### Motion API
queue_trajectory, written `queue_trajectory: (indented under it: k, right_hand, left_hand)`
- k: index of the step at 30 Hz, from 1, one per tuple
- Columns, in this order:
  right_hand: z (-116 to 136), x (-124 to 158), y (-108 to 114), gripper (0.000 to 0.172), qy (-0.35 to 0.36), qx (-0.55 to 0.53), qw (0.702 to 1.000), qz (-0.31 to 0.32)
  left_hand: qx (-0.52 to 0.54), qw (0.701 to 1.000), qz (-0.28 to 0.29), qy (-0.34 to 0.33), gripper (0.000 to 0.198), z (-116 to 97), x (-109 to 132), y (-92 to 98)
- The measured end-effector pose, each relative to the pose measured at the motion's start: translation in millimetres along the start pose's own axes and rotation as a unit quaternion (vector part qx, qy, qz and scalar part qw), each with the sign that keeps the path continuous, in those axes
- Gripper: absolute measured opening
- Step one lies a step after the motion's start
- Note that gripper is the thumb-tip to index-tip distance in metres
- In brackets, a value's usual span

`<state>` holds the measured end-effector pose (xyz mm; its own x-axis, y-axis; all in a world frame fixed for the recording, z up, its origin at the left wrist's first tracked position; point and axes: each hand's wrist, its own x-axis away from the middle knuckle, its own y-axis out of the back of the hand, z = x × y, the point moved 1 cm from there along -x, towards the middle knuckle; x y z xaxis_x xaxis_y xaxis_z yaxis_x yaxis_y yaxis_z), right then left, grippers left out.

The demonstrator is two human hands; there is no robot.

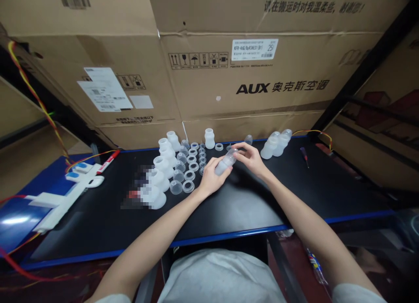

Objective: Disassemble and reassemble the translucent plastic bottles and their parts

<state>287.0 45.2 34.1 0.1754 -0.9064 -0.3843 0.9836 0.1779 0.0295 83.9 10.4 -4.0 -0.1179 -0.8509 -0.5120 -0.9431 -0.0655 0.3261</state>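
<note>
My left hand [212, 177] is wrapped round the body of a translucent white baby bottle [223, 165], held tilted above the black table. At its upper end sits a clear dome cap [233, 153], gripped by the fingers of my right hand [251, 158]. Left of my hands, open bottles [163, 164] stand in a slanting row. Beside them run rows of clear dome caps [178, 175], white collar rings [189, 175] and small clear pieces that look like nipples [202, 154]. One open bottle [209, 139] stands behind my left hand, next to a single ring [219, 147].
Three capped bottles [277, 143] stand at the back right, near a small screwdriver [304, 156]. A power strip [67, 202] and a red marker [109, 161] lie at the left. A large cardboard box [209, 84] walls off the back of the black table [235, 207].
</note>
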Motion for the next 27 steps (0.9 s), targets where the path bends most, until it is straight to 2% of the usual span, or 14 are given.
queue_trajectory:
  k: [5, 8, 11, 16, 18, 21, 24, 27]
  right_hand:
    - [1, 5, -6, 0.052, -0.013, -0.020, 0.999, 0.045]
    - [4, 6, -4, 0.051, -0.016, -0.031, 0.997, 0.066]
    - [6, 7, -3, 0.053, -0.021, -0.041, 0.995, 0.086]
    - [3, 8, -3, 0.059, -0.023, -0.032, 0.995, 0.093]
    - [2, 8, -4, 0.062, -0.022, -0.016, 0.996, 0.083]
    - [3, 10, -7, 0.064, -0.023, 0.009, 0.997, 0.071]
    - [6, 12, -11, 0.060, -0.017, 0.043, 0.998, 0.042]
    - [9, 13, -14, 0.056, -0.020, 0.067, 0.998, -0.001]
  left_hand:
    - [0.057, 0.998, -0.015, 0.035, 0.035, -1, 0, 1.0]
    - [0.158, 0.984, 0.013, 0.086, 0.039, -4, -1, 3.1]
    - [0.246, 0.957, 0.052, 0.146, 0.045, -3, -3, 6.1]
    - [0.292, 0.924, 0.103, 0.226, 0.051, -2, -2, 3.7]
    - [0.285, 0.928, 0.097, 0.218, 0.054, -7, 0, 1.3]
    - [0.233, 0.958, 0.058, 0.157, 0.048, -16, 0, 1.4]
    - [0.121, 0.989, 0.011, 0.080, 0.035, -22, 0, 4.4]
    - [0.015, 1.000, -0.016, 0.017, 0.023, -22, 0, 3.7]
